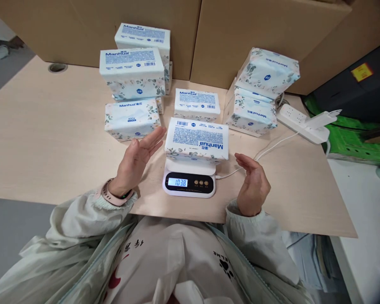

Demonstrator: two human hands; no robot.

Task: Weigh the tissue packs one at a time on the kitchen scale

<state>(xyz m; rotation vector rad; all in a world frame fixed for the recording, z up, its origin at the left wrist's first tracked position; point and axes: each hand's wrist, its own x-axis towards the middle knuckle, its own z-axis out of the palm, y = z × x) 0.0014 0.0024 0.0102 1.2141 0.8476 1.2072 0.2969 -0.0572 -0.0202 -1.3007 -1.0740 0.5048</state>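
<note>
A white and blue tissue pack [196, 139] rests on a white digital scale [190, 192], whose lit display reads 1038, any decimal point being hard to make out. My left hand [136, 158] is just left of the pack, fingers stretched out, palm facing it, holding nothing. To the right of the pack, apart from it, my right hand [252, 183] is held up with its fingers extended and nothing in it. Behind the scale lies another tissue pack [196, 103]. More packs are stacked at the left [131, 76] and at the right [266, 74].
Large cardboard boxes [155, 12] stand along the back of the wooden table [50, 147]. A white power strip [302, 122] lies at the right, and a white cable [274, 145] runs toward the scale. Beyond is a green crate [354, 143].
</note>
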